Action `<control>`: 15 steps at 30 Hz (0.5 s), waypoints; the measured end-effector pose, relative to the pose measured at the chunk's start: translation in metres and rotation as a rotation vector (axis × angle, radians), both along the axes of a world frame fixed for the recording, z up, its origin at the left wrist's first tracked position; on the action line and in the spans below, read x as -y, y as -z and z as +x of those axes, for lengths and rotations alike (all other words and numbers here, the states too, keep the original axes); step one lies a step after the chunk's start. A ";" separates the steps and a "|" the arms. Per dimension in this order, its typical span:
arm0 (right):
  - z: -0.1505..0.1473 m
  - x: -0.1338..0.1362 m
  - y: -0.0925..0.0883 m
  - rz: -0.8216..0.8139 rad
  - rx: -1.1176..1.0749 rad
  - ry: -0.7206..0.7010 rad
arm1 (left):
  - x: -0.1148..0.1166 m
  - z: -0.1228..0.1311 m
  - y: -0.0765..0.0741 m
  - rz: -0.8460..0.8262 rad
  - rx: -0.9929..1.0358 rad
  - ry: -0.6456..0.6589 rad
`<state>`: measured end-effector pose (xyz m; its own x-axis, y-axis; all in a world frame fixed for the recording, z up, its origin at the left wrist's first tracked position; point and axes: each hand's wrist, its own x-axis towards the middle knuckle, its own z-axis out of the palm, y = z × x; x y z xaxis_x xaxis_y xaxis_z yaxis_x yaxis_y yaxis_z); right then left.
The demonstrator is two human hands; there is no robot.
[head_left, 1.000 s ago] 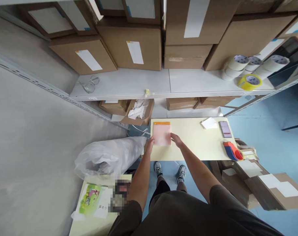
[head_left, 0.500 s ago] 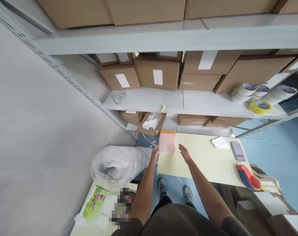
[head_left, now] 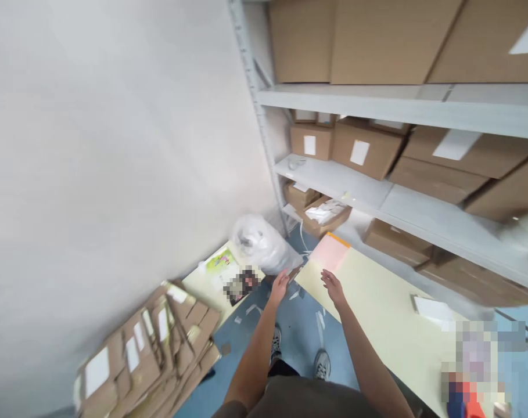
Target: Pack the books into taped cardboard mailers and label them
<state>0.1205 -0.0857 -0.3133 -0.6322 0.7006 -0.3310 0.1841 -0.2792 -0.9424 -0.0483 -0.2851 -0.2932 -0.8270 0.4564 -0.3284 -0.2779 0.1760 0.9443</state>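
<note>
My left hand (head_left: 280, 285) hovers over the gap between two cream tables, its fingers stretched out and nothing in it. Nearest to it is a roll of clear plastic wrap (head_left: 268, 247), bulky and whitish. My right hand (head_left: 332, 284) is above the near edge of the right-hand cream table (head_left: 377, 307), fingers apart, holding nothing. Just beyond that hand, a pink translucent sleeve with an orange edge (head_left: 331, 252) lies flat at the table's corner.
A grey shelf rack (head_left: 333, 174) holds several cardboard boxes. Flattened cartons (head_left: 159, 342) lean at the lower left. Printed sheets lie on the left table (head_left: 203, 284). A white pad (head_left: 433, 309) rests on the right table. Tape scraps (head_left: 320, 325) litter the blue floor.
My view has turned left, bringing in the flattened cartons and more of the left table. Both hands remain empty and apart; the pink sleeve lies on the table in both frames.
</note>
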 end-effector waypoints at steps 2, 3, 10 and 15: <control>-0.005 0.024 -0.003 0.011 0.003 -0.088 | 0.041 0.005 -0.006 -0.010 -0.009 -0.089; -0.008 0.037 -0.004 0.021 0.005 -0.132 | 0.061 0.006 -0.008 -0.014 -0.007 -0.135; -0.045 0.150 0.000 0.126 0.002 -0.457 | 0.215 0.020 -0.001 -0.001 -0.038 -0.364; -0.100 0.268 0.003 0.154 0.008 -0.632 | 0.345 0.017 0.013 -0.071 -0.028 -0.479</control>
<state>0.0206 -0.3534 -0.3166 -0.9360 0.2344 -0.2625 0.2753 0.0232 -0.9611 -0.0316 -0.6302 -0.3059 -0.9477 -0.0006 -0.3191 -0.3176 0.0984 0.9431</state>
